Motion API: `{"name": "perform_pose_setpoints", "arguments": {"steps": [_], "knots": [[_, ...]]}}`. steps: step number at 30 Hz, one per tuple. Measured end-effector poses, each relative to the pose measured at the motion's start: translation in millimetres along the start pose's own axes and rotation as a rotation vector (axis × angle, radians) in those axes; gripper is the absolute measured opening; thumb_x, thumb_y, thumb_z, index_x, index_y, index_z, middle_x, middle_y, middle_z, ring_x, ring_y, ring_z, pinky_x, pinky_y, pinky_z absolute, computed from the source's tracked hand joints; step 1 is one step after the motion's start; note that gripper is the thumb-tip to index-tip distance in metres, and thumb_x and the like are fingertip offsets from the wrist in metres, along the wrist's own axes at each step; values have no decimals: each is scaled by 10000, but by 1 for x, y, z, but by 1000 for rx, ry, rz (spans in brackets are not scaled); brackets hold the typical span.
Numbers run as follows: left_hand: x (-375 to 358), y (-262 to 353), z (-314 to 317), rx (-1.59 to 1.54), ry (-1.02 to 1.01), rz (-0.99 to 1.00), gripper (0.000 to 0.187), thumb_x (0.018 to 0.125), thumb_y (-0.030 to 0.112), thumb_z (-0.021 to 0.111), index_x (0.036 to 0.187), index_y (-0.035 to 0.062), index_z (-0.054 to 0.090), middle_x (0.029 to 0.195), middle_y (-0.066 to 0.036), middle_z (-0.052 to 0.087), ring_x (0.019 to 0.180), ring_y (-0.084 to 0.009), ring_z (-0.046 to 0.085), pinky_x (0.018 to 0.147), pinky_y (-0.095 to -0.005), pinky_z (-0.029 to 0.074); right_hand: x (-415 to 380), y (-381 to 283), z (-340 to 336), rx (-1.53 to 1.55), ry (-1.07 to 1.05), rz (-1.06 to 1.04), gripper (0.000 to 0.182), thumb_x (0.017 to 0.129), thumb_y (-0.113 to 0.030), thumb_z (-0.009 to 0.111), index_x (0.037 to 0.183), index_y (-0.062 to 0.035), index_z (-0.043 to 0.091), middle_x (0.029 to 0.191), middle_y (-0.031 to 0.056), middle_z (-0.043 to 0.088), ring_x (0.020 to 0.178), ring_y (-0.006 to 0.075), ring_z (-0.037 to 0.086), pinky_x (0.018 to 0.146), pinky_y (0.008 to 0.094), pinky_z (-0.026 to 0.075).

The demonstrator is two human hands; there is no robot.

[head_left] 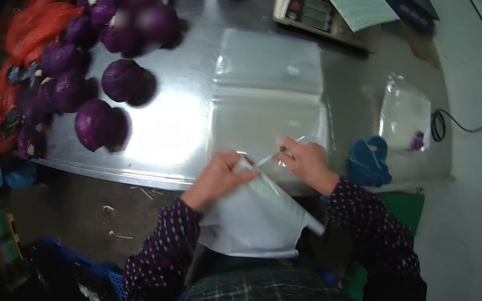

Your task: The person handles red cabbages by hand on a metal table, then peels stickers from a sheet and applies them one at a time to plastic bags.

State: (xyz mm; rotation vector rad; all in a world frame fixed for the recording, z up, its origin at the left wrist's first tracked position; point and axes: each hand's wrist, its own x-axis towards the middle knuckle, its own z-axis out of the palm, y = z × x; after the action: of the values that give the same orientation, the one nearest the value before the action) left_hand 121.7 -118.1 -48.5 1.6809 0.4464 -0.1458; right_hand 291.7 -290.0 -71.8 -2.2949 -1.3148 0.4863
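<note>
My left hand (219, 178) is closed on the top corner of a white sheet with green print (258, 221), which hangs in front of the table edge. Just to the right, my right hand (304, 162) pinches a thin white strip (265, 160) that runs down to the sheet's upper edge; its exact kind I cannot tell. Flat clear plastic bags (266, 104) lie in a stack on the metal table beyond both hands. Several purple cabbages sit to the left, the nearest purple cabbage (95, 124) by the table's front edge.
A scale (311, 14) with a green-printed sheet (359, 6) on it stands at the back. Right of the bags lie a blue cloth-like bundle (370, 162) and a clear plastic packet (405, 116). Red netting (41, 27) borders the cabbages. A cord (466, 127) runs to the wall socket.
</note>
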Motion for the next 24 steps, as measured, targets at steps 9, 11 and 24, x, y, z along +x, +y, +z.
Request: {"name": "perform_pose_setpoints", "arguments": {"steps": [9, 11, 24], "knots": [[11, -17, 8, -78, 50, 0, 193, 804, 164, 727, 922, 12, 713, 1058, -103, 669, 1128, -227, 549, 962, -336, 408, 58, 28, -79, 767, 409, 268, 100, 822, -122, 660, 806, -23, 650, 721, 57, 640, 693, 130, 588, 639, 302, 489], [10, -10, 5, -119, 3, -12, 171, 805, 153, 723, 903, 12, 721, 1066, -101, 667, 1194, -262, 509, 1012, -355, 367, 48, 19, -77, 810, 424, 311, 110, 794, -105, 690, 846, -19, 645, 723, 48, 643, 684, 126, 592, 628, 291, 488], [8, -10, 6, -184, 100, -10, 172, 811, 162, 721, 873, 2, 716, 948, -87, 680, 955, -159, 605, 964, -323, 421, 11, 4, -18, -114, 136, 147, 383, 662, -335, 799, 894, -86, 623, 805, 95, 600, 716, 264, 618, 622, 366, 481]]}}
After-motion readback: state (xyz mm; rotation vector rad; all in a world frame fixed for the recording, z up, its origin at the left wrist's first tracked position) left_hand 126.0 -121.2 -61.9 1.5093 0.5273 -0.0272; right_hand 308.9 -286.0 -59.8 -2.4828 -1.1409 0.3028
